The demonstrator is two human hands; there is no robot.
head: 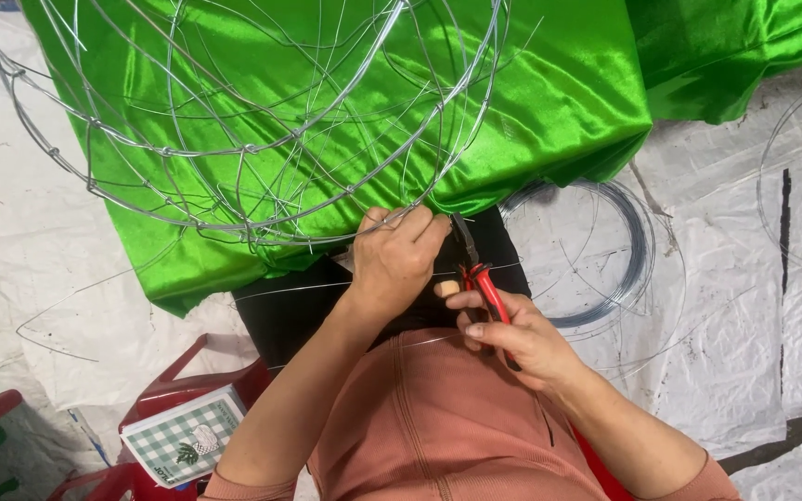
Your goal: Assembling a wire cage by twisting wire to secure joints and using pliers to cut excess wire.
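A sheet of shiny green fabric (531, 102) fills the upper middle of the view and runs off the top edge, so its full spread cannot be seen; everything below is placed against it. Under and around the fabric lies white floor sheeting (726, 306), bare to the right and lower left. Over the fabric's left half stands a rounded wire frame (234, 148) of hoops and thin crossing strands, cut off at the top and left edges; where each strand ends is hard to make out against the sheen. Just off the fabric's lower right edge a coil of wire (628, 250) lies flat, partly tucked beneath the cloth. Well below the fabric's left corner a red plastic chair (174, 390) holds a green checked box (187, 445), both clipped by the bottom edge.

At the fabric's lower edge the left hand (399, 255) is curled closed, pinching the frame's bottom rim, fingertips hidden behind wire. Just below and right of it the right hand (512, 334) is wrapped around red-handled pliers (477, 274), whose dark tip points up at the rim; whether the tip bites wire cannot be told.
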